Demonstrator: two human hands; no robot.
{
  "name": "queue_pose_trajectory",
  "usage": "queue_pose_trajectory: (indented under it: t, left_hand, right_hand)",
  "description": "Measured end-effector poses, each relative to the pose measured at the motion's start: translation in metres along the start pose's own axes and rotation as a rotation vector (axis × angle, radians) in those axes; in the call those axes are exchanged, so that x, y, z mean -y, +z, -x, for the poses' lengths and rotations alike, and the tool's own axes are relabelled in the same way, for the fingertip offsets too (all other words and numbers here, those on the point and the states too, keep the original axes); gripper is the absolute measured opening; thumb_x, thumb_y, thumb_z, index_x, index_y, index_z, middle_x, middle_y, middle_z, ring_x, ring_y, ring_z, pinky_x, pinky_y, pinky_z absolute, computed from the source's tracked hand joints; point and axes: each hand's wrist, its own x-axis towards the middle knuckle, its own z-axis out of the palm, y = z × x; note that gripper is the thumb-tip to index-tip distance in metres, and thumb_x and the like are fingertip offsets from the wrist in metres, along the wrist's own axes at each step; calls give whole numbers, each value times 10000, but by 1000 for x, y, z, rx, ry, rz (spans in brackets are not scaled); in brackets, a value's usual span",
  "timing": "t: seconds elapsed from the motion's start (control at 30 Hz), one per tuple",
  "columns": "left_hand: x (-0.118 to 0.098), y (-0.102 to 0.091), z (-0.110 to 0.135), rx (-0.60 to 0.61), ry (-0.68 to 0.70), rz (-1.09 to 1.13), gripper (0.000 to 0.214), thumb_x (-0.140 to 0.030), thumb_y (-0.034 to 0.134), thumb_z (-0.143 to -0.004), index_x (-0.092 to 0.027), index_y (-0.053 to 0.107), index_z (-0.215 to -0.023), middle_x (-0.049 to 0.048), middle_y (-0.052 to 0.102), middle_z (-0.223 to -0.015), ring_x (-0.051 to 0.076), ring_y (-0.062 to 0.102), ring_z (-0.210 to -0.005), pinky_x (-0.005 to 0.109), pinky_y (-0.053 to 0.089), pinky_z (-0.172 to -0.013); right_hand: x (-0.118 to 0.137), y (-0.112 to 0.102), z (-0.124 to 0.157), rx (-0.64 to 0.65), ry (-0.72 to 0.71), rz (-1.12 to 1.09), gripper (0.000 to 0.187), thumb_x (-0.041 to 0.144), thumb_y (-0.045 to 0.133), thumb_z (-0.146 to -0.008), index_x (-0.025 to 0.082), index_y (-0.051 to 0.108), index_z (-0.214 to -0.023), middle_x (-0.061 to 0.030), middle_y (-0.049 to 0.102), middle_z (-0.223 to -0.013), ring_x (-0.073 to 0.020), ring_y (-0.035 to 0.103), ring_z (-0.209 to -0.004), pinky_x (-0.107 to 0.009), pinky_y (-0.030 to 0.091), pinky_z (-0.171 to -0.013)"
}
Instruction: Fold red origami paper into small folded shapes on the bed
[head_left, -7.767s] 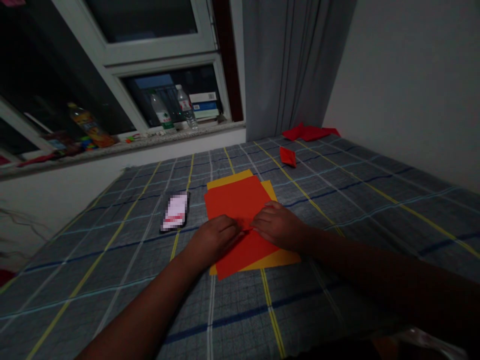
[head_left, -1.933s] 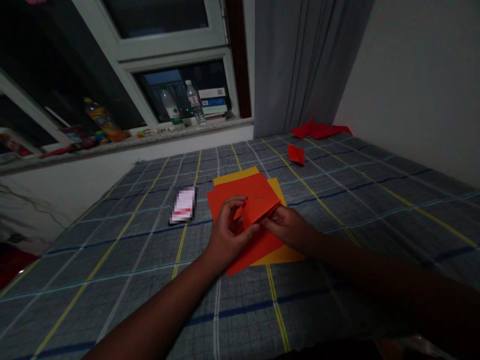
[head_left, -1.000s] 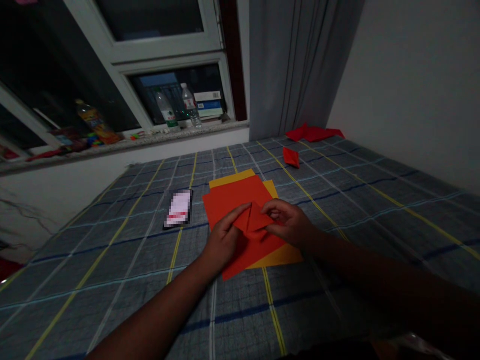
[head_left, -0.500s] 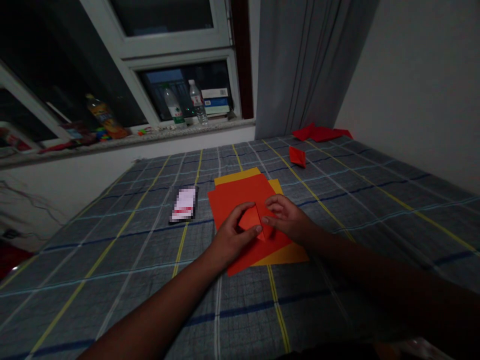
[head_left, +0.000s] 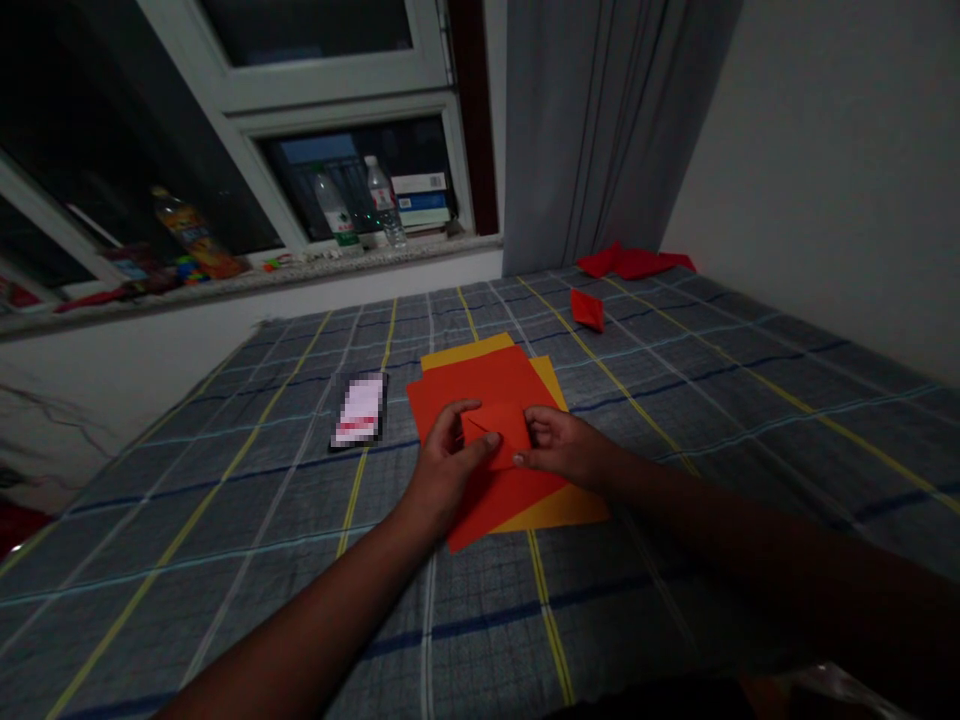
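Observation:
Between my two hands is a small folded piece of orange-red paper [head_left: 507, 425], held just above a larger orange-red sheet [head_left: 480, 375]. My left hand [head_left: 448, 460] grips its left side, thumb on top and fingers curled round the far edge. On the right edge, my right hand [head_left: 561, 443] holds it with the thumb in front and the fingers bent behind. A crease or flap line runs across the folded paper near my left thumb. Yellow sheets [head_left: 585, 508] stick out from beneath the orange-red sheet.
A phone [head_left: 360, 411] lies left of the papers on the checked bedcover [head_left: 262, 540]. Farther back are a folded red paper piece [head_left: 587, 310] and more red paper [head_left: 637, 263]. Bottles [head_left: 386, 205] and books [head_left: 421, 200] stand on the windowsill [head_left: 322, 262].
The folded paper has turned, showing a squarer face instead of a pointed one. My right hand has come in from slightly apart and closed on its right edge. The view has shifted slightly.

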Motion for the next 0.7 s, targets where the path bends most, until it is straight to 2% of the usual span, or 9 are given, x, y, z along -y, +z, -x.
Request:
queue_pose_trajectory:
  t: [0.13, 0.23, 0.37, 0.47, 0.6, 0.7]
  left_hand:
    - [-4, -5, -3, -36, -92, 15, 362, -325, 843, -710, -170, 671, -988, 42, 713, -923, 154, 662, -782, 264, 515, -712]
    - [-8, -9, -4, -66, -125, -1, 333, -295, 884, -646, -142, 691, -871, 33, 716, -807, 126, 646, -671, 232, 501, -637]
    - [-14, -18, -9, -112, -163, 67, 344, -267, 904, -599, -140, 679, -827, 24, 705, -754, 131, 652, -631, 236, 516, -606]
    - [-20, -24, -13, -173, -150, 89, 346, -263, 900, -594, -149, 652, -806, 3, 672, -716, 129, 640, -600, 226, 510, -557]
    - [-17, -20, -12, -168, -106, 31, 331, -257, 883, -618, -158, 635, -814, -2, 662, -710, 117, 621, -569, 212, 496, -531]
    - [-8, -14, -8, -95, -116, 7, 322, -270, 870, -651, -165, 635, -844, 1, 669, -721, 123, 633, -582, 211, 501, -540]
  right_hand:
    - [-1, -6, -2, -20, 28, 70, 389, 289, 866, -602, 193, 624, -891, -7, 702, -860, -186, 679, -863, -348, 528, -829]
    - [3, -10, -3, -93, 44, 106, 373, 307, 873, -569, 181, 651, -840, 5, 681, -789, -153, 646, -750, -301, 500, -719]
    - [10, -20, -4, -187, 43, 174, 298, 310, 847, -598, 166, 667, -786, 23, 626, -668, -110, 557, -615, -265, 428, -605]
    - [14, -27, -5, -223, 2, 182, 269, 344, 813, -647, 165, 669, -786, 21, 610, -645, -105, 535, -599, -259, 409, -590]
    - [16, -21, -4, -180, 23, 119, 342, 426, 780, -697, 172, 687, -905, -33, 686, -801, -127, 590, -677, -262, 435, -608]
    - [13, -14, -4, -119, 68, 183, 373, 411, 826, -651, 168, 692, -901, -16, 679, -747, -119, 573, -631, -256, 430, -581]
